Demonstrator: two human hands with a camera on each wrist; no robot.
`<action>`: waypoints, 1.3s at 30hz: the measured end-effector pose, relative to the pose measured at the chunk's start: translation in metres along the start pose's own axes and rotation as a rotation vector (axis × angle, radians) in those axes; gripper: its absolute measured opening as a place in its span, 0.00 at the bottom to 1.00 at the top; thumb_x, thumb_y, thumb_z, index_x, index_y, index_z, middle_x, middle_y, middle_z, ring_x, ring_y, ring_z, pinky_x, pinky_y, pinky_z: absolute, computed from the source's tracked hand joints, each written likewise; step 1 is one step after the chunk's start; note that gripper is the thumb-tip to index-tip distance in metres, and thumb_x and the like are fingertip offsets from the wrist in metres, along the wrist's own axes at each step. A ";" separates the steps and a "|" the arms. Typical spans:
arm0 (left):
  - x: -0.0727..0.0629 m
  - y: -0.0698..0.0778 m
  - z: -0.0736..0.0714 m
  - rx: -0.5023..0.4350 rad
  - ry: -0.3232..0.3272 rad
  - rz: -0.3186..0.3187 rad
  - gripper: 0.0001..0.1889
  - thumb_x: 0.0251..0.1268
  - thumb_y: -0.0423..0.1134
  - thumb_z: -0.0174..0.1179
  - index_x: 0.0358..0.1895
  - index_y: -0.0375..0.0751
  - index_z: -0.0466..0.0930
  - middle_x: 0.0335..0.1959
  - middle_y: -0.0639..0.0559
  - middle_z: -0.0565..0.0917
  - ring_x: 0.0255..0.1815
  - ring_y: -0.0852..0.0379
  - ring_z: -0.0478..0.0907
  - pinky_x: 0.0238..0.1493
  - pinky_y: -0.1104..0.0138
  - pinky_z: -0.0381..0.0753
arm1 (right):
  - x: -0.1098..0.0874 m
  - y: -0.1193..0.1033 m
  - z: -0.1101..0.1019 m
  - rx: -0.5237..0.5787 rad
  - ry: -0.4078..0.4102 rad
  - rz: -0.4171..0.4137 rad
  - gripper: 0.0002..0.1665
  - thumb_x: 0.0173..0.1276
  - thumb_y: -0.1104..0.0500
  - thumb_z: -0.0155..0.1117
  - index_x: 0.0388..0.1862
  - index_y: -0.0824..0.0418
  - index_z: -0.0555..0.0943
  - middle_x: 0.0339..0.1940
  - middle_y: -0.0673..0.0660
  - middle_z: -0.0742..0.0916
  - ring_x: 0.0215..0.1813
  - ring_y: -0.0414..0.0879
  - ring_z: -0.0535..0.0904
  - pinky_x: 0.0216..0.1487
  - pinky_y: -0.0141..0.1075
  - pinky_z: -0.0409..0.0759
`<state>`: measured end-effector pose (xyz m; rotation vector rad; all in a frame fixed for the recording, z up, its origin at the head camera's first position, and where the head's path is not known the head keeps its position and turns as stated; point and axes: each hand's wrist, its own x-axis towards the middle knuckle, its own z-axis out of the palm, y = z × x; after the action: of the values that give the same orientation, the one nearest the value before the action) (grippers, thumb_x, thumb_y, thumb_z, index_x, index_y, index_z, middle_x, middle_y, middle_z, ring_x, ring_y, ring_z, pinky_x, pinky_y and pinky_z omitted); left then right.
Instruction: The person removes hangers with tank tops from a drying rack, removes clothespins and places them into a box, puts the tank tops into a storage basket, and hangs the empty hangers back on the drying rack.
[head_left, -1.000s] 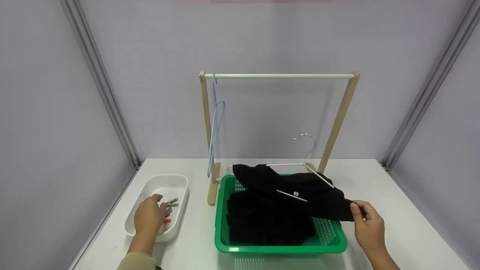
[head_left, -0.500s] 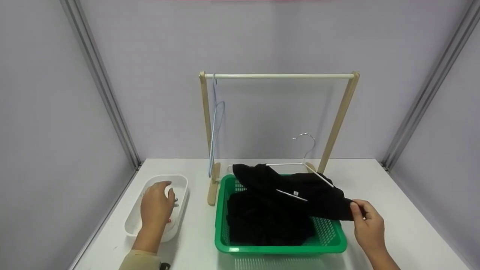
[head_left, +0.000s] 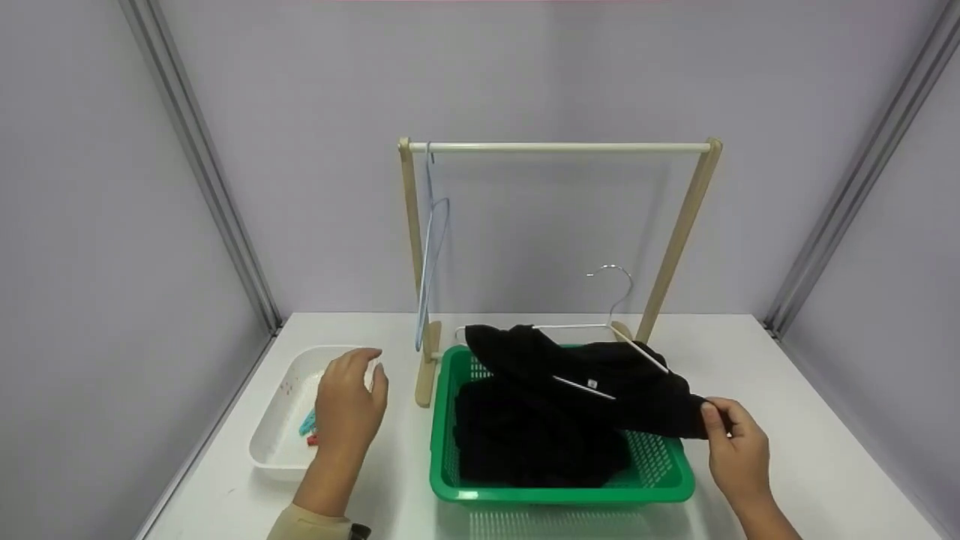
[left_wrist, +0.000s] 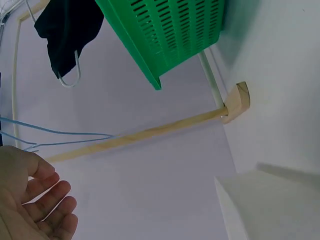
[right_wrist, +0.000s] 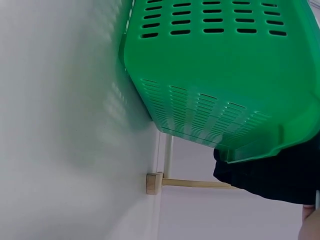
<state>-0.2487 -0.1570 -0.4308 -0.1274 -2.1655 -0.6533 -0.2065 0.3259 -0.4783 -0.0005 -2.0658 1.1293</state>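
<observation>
My left hand (head_left: 349, 409) hovers over the right side of a white tray (head_left: 283, 431), fingers loosely bent and holding nothing, as the left wrist view also shows. Inside the tray lie a teal clip (head_left: 307, 422) and a red clip (head_left: 312, 440), partly hidden by that hand. My right hand (head_left: 739, 454) pinches the right end of a black garment (head_left: 652, 409) between thumb and fingers. A white hanger (head_left: 646, 355) with a metal hook runs through the garment. Both lie across the green basket (head_left: 562, 495), which holds more black cloth (head_left: 536, 442).
Behind the basket stands a wooden rack with a white rail (head_left: 555, 148). A light blue hanger (head_left: 421, 300) hangs at the rail's left end. Grey panels enclose the white table (head_left: 810, 420) at the back and sides.
My left hand has moved right across the tray, uncovering the teal clip and covering the metal clips. The right hand stays on the garment.
</observation>
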 end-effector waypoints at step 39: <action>-0.006 0.068 0.066 -0.132 -0.135 0.173 0.27 0.71 0.45 0.63 0.69 0.40 0.72 0.70 0.40 0.71 0.63 0.41 0.74 0.60 0.52 0.77 | -0.003 0.003 -0.005 0.015 0.000 0.036 0.06 0.74 0.66 0.60 0.41 0.67 0.84 0.32 0.44 0.85 0.31 0.33 0.77 0.31 0.20 0.75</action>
<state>-0.2705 -0.0651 -0.4409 -0.4355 -2.2082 -0.7043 -0.2020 0.3302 -0.4810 -0.0297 -2.0649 1.1671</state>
